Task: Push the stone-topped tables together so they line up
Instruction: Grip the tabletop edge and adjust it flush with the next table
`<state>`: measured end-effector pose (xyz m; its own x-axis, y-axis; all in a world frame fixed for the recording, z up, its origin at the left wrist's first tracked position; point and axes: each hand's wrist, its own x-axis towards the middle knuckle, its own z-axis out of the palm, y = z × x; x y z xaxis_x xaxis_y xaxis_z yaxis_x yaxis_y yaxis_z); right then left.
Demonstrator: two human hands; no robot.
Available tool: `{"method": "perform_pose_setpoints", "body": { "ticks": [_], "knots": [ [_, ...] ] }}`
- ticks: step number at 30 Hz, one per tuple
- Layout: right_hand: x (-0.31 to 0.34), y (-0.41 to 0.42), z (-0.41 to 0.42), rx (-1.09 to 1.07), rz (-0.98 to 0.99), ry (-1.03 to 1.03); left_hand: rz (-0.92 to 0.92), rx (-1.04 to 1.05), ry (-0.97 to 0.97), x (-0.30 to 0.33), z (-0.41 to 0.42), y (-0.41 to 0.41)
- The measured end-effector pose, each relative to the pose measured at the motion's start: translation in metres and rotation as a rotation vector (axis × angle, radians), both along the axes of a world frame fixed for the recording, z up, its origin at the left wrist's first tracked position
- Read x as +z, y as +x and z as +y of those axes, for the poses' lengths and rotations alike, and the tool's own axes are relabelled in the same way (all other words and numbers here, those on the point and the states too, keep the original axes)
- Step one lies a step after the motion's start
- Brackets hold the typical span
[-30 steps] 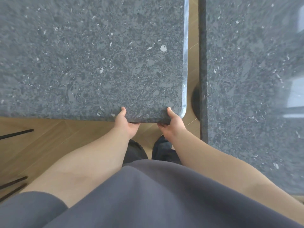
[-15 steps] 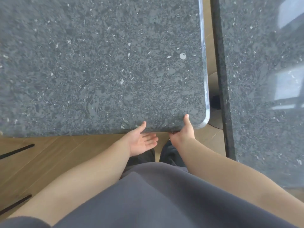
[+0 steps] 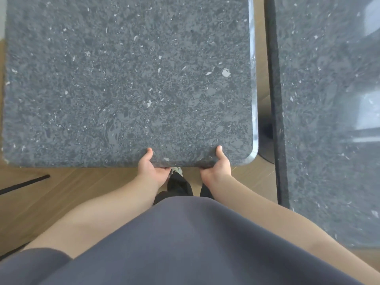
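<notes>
A dark grey speckled stone-topped table (image 3: 127, 83) fills the upper left of the head view. Both of my hands grip its near edge by the right corner. My left hand (image 3: 151, 167) has its thumb on top and fingers hidden under the slab. My right hand (image 3: 218, 167) holds the edge the same way, thumb up on the stone. A second stone-topped table (image 3: 329, 120) stands on the right. A narrow gap of floor separates the two tops, and the right table's near edge reaches closer to me than the left one's.
Wooden floor (image 3: 61, 194) lies below the tables. In the gap shows a dark table base (image 3: 266, 145). Thin black bars (image 3: 24, 184) lie at the left on the floor. My grey clothing and dark trouser legs fill the bottom.
My left hand, open under the edge half a second ago, grips the table's edge again. The left table sits lower in view, with more of its top showing.
</notes>
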<state>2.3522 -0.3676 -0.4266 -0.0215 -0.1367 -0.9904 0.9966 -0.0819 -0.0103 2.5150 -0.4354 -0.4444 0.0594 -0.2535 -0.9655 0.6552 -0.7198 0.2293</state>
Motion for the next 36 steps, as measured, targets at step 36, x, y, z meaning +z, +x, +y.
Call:
{"method": "perform_pose_setpoints", "body": {
  "ticks": [36],
  "knots": [
    [-0.034,-0.088,0.027,0.373,0.177,-0.114,0.023,-0.239,0.107,0.012,0.01,-0.046]
  ]
}}
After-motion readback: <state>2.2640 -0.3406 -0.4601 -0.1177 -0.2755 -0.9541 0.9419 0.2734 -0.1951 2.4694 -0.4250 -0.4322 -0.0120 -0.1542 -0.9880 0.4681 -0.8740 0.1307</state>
